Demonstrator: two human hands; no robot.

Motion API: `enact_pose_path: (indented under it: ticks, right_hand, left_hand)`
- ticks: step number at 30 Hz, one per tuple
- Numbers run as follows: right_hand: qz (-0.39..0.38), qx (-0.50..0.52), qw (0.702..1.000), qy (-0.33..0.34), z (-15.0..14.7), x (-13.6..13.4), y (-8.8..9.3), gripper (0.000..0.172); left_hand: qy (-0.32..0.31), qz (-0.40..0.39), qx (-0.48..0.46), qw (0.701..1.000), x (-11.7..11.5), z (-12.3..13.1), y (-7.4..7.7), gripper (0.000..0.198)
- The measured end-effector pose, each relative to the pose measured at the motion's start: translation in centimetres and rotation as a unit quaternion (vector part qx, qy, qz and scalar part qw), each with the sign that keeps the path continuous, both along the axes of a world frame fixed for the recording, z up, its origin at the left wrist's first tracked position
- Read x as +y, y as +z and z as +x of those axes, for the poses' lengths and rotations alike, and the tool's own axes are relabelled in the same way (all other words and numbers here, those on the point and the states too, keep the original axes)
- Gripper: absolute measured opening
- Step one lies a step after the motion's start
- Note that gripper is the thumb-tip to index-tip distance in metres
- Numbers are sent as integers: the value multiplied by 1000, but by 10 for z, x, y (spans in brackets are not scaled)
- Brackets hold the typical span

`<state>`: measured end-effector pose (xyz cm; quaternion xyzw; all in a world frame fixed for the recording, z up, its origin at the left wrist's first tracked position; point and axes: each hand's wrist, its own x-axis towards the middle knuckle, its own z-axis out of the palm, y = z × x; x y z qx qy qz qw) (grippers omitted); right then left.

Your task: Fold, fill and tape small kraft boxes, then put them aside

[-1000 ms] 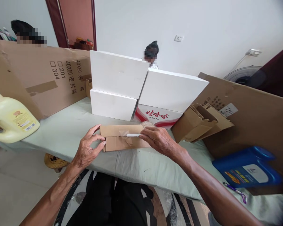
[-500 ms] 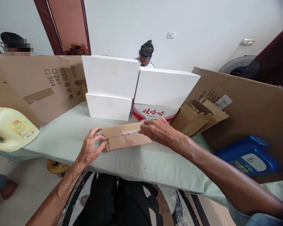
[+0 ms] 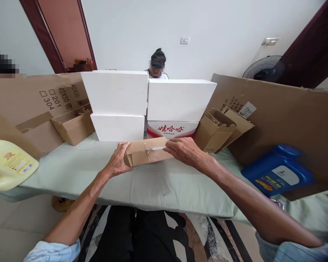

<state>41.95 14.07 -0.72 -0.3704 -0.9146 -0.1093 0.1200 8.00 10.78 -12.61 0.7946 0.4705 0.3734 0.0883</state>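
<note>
A small brown cardboard box [image 3: 139,158] is held over the cloth-covered table, with clear, shiny tape [image 3: 147,152] across its middle seam. My left hand [image 3: 119,160] is closed around its left end, thumb below and fingers on top. At the right end, my right hand [image 3: 183,149] pinches a thin, pale, blade-like tool [image 3: 159,148]. The tool lies along the seam, pointing left to the tape; its handle is hidden in my fingers. Directly behind the box stand stacked white boxes [image 3: 118,127] and one with red printing [image 3: 171,129].
On the left are a yellow jug [image 3: 12,163] and an open carton [image 3: 74,125]. Folded cartons [image 3: 215,131] and a blue bottle [image 3: 278,171] stand on the right. Large cardboard panels [image 3: 295,120] flank the table [image 3: 153,189]. A person [image 3: 157,63] is behind the white boxes.
The small box has been lifted and tilted, and my left hand has gone from pinching its corner to wrapping its end. The tool now lies flatter along the seam. The view has swung right.
</note>
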Motion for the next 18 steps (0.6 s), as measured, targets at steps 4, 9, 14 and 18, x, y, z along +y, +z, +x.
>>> enact_pose_path:
  ticks: [4,9,14,18]
  right_hand:
    - [-1,28,999,37,1,-13,0,53]
    - [6,35,996,77,-26,-32,8,55]
    - [9,22,994,106,-40,-39,6,56]
    - [1,11,996,85,-23,-34,15,59]
  left_hand:
    - [11,25,-8,1000,-30,-4,0,114]
    - [51,32,-10,998,-79,-22,6,117]
    - [77,30,2,997,-97,-33,7,116]
    - [68,29,-1,997,-100,-34,3,114]
